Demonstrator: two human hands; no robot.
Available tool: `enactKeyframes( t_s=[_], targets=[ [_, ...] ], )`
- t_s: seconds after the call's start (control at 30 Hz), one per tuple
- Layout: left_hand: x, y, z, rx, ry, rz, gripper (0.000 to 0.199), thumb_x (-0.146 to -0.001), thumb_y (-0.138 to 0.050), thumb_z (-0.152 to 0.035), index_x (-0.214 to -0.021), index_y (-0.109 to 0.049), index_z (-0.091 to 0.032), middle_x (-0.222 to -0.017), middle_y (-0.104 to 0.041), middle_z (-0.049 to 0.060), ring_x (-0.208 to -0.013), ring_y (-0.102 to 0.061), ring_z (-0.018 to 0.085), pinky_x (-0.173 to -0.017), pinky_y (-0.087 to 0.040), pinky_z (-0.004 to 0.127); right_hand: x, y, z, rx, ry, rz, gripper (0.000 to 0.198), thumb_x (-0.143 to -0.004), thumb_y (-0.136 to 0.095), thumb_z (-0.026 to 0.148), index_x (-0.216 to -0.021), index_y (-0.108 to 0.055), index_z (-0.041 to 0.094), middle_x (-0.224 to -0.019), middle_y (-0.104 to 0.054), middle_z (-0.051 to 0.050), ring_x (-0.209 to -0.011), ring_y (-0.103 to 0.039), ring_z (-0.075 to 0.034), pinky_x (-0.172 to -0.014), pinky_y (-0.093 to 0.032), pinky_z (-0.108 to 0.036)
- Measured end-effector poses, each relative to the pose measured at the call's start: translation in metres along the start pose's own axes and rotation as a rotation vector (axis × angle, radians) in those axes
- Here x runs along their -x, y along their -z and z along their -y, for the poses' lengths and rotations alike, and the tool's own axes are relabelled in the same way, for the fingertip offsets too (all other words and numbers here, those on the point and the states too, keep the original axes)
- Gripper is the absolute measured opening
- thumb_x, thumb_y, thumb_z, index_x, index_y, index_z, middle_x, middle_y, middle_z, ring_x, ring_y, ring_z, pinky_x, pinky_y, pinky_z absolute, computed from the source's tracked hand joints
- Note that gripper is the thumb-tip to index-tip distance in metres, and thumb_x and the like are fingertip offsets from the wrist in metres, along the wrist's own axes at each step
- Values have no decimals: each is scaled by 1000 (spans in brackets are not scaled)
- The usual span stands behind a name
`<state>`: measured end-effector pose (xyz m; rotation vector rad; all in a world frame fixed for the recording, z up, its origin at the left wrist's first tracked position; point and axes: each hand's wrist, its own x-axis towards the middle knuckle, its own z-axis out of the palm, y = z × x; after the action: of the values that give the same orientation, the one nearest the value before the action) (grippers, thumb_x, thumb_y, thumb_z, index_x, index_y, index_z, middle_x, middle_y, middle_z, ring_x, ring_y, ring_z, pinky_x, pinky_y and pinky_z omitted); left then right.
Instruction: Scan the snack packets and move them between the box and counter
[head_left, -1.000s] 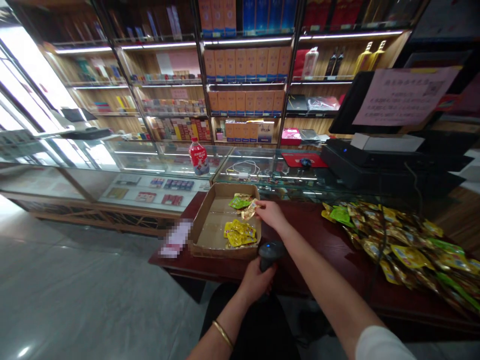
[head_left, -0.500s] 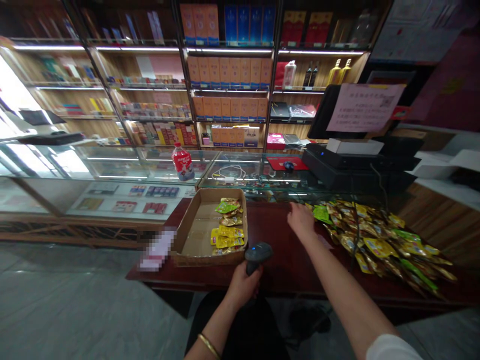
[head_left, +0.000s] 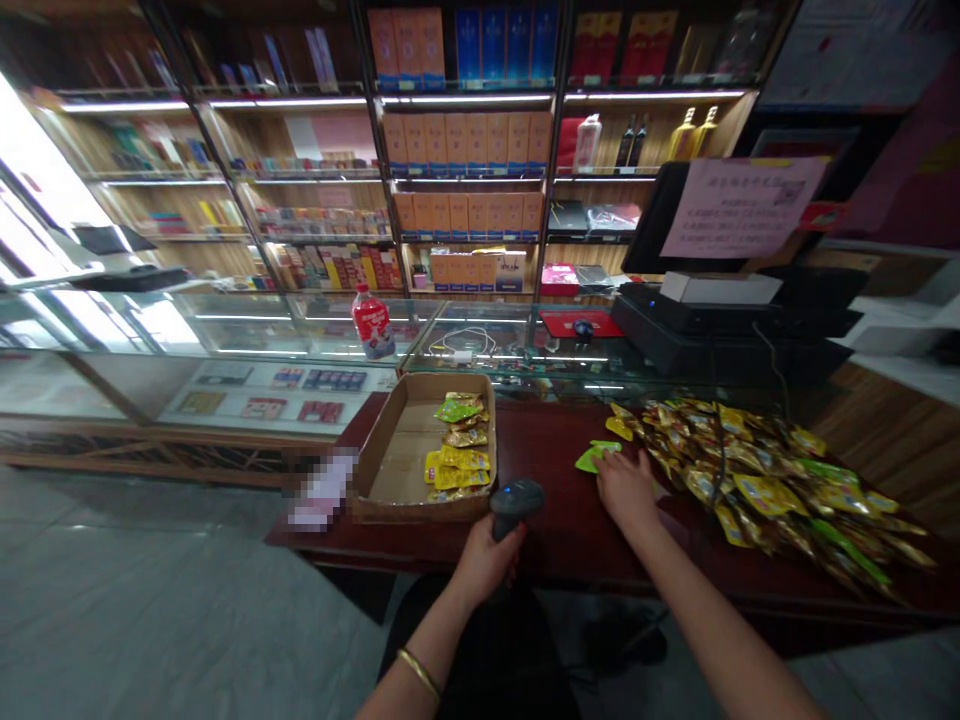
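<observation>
My left hand [head_left: 486, 562] is wrapped round the handle of a dark barcode scanner [head_left: 517, 500], held just over the front of the desk. To the right, my right hand [head_left: 627, 490] has its fingers closed on a green snack packet [head_left: 591, 457], low over the desk top. A heap of gold, yellow and green snack packets [head_left: 757, 470] lies to the right of that hand. Left of the scanner stands a shallow cardboard box [head_left: 390, 455] with several yellow, gold and green packets [head_left: 463, 462] along its right side.
The dark red desk [head_left: 536, 440] meets a glass display counter [head_left: 480, 320] behind. A red-labelled bottle [head_left: 373, 325] stands on the glass. At back right is a monitor [head_left: 652, 220] above a black cash drawer [head_left: 735, 335]. A cable [head_left: 720, 445] crosses the heap.
My right hand has drawn the green packet out from the heap's left edge, toward me. The left hand keeps the scanner in nearly the same place. The view has shifted slightly.
</observation>
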<state>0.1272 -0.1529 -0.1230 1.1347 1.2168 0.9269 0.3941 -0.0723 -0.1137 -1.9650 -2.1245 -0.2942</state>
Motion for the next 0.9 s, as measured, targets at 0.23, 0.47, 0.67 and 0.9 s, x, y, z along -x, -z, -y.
enactKeyframes(
  t_s=[0.23,0.47,0.67,0.9],
  targets=[
    [0,-1,0,-12,25,-14,38,-78,-66,-54,-85,-52,-19,-53,-53,-5,-37,-49,11,-32,-38,20,44,-11,42,-157,8,-4,47,-85,-53,20,-129,-65,28,-148,-57,-6,-131,-54,-26,-116,-24,-58],
    [-1,0,2,-18,24,-5,41,-77,-67,-56,-85,-52,-18,-53,-53,-5,-37,-48,11,-32,-38,20,18,-23,26,-195,-166,-37,32,-97,-42,34,-111,-70,30,-144,-58,-6,-133,-51,-28,-110,-27,-69],
    [-2,0,5,-13,12,13,42,-78,-67,-57,-85,-53,-18,-54,-53,-5,-35,-46,9,-32,-36,19,12,-21,-28,-116,-245,-40,54,-97,-44,37,-150,-40,25,-160,-37,-15,-141,-43,-30,-114,-22,-65],
    [-1,-1,2,-31,-3,4,39,-79,-66,-55,-84,-53,-18,-53,-52,-5,-36,-48,10,-33,-37,19,-5,-19,-42,11,-368,-6,68,-97,-44,53,-147,-43,6,-115,-71,-25,-109,-65,-38,-99,-41,-59]
  ],
)
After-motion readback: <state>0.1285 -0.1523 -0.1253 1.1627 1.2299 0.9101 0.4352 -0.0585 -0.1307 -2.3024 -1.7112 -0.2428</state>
